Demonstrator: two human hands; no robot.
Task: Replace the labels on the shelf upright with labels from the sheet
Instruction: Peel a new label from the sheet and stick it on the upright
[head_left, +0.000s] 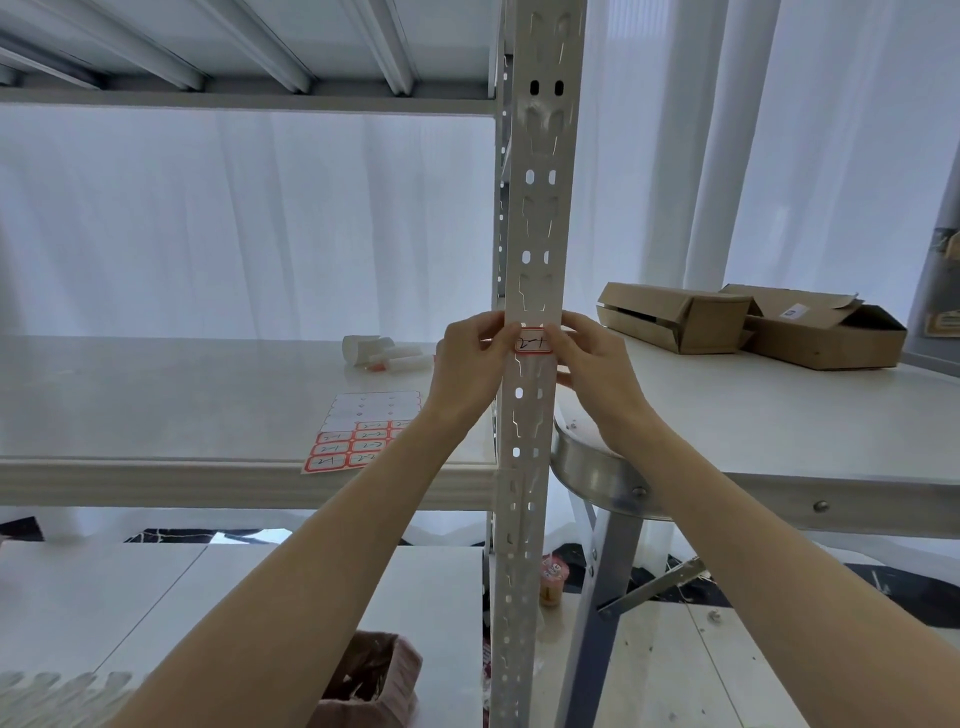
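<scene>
Curtained room; left hand (467, 358), right hand (597, 358) grips pinch label (533, 344) edges on shelf upright (537, 218)

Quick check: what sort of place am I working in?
Probably a storeroom being set up: a slotted metal shelf upright carrying a handwritten label, a label sheet on the shelf, and cardboard boxes on the table alongside.

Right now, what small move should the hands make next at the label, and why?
Probably smooth the label flat onto the upright: the left hand and right hand both hold its edges there, and the sheet already has empty rows.
</scene>
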